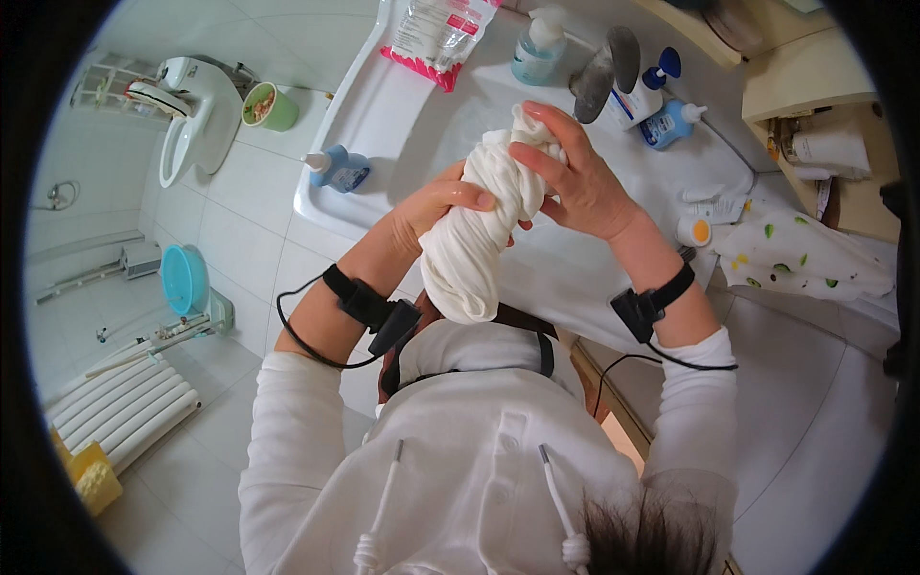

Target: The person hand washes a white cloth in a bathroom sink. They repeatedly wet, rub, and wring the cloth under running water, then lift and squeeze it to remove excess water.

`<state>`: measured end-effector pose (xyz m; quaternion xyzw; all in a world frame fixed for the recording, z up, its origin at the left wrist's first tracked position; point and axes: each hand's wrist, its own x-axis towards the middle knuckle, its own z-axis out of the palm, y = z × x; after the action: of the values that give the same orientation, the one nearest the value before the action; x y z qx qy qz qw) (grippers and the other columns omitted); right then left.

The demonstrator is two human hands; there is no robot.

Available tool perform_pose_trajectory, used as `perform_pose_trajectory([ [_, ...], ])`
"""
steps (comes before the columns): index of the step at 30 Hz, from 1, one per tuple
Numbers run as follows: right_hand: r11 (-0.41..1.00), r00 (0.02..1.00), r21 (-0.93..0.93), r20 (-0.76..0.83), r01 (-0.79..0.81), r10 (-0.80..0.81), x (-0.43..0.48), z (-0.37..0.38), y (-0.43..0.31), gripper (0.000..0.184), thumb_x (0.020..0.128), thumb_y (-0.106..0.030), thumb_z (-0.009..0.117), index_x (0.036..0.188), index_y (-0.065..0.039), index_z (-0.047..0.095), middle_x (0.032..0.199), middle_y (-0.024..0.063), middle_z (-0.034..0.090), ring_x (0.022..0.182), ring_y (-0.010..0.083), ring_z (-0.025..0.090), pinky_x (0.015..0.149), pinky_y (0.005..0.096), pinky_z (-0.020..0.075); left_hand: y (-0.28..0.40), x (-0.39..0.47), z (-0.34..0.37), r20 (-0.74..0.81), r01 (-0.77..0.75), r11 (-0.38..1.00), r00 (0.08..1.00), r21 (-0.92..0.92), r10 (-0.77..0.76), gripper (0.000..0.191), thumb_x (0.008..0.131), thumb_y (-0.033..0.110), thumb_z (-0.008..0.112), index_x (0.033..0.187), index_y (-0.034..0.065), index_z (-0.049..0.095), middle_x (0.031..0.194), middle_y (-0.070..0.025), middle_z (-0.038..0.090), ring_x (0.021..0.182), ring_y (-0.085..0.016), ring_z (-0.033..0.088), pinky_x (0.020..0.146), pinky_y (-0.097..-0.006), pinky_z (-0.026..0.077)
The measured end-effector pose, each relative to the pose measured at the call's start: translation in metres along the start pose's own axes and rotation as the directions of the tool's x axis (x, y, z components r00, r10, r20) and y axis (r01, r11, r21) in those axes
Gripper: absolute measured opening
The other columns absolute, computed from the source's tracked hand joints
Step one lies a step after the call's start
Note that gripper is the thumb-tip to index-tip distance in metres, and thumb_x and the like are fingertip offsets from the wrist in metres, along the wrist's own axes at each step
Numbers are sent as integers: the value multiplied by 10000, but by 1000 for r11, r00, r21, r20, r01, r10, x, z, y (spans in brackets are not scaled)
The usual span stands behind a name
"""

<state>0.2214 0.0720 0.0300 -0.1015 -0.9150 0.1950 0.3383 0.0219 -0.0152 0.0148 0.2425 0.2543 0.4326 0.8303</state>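
Observation:
A twisted white cloth (481, 223) is held in the air above the near part of the white washbasin (323, 201). My left hand (449, 198) grips its middle, with the thumb lying across the folds. Around the upper end, my right hand (575, 169) has its fingers bent over the cloth; some fingertips are hidden behind it. The lower end hangs as a thick bundle over the basin's front edge, close to my body. A grey faucet (607, 72) stands at the back of the basin, beyond my right hand.
On the basin rim are a blue bottle (338, 169), a pink-and-white packet (438, 36), a clear pump bottle (539, 50), a white bottle (636, 100) and another blue bottle (668, 123). A patterned cloth (798, 251) lies at the right. A green bin (272, 108) stands beside the toilet (198, 118).

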Motion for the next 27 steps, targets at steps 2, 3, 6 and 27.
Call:
perform_pose_trajectory([
  [2, 988, 998, -143, 32, 63, -59, 0, 0, 9, 712, 665, -26, 731, 1286, -273, 487, 1232, 84, 433, 1076, 266, 504, 896, 349, 497, 5, 5, 5, 8, 49, 996, 999, 73, -50, 692, 708, 236, 711, 1294, 9, 422, 1026, -160, 604, 881, -266, 646, 687, -384, 584],
  [3, 969, 994, -221, 26, 113, -110, -1, -2, 11, 692, 673, -38, 729, 1280, -274, 494, 1190, 76, 448, 1017, 247, 532, 858, 332, 520, 8, 8, 7, 14, 89, 988, 996, 130, -91, 706, 710, 254, 731, 1296, 12, 420, 1025, -152, 604, 889, -259, 641, 704, -379, 577],
  [6, 861, 984, -478, 87, 176, -153, -1, -11, 11, 569, 700, -85, 688, 1224, -246, 536, 1035, 36, 476, 803, 190, 556, 657, 263, 541, 15, 17, 13, 28, 102, 947, 993, 303, -116, 743, 701, 299, 789, 1289, 21, 429, 1027, -120, 605, 911, -234, 626, 757, -359, 548],
  [27, 810, 870, -481, 172, -335, 462, -9, -17, 10, 444, 718, -34, 659, 1146, -74, 550, 1093, 113, 584, 892, 289, 643, 673, 372, 556, 17, 75, 43, -287, 285, 34, 949, 958, 131, 568, 596, 370, 815, 1009, 33, 618, 899, -118, 673, 865, -277, 654, 770, -373, 519],
])
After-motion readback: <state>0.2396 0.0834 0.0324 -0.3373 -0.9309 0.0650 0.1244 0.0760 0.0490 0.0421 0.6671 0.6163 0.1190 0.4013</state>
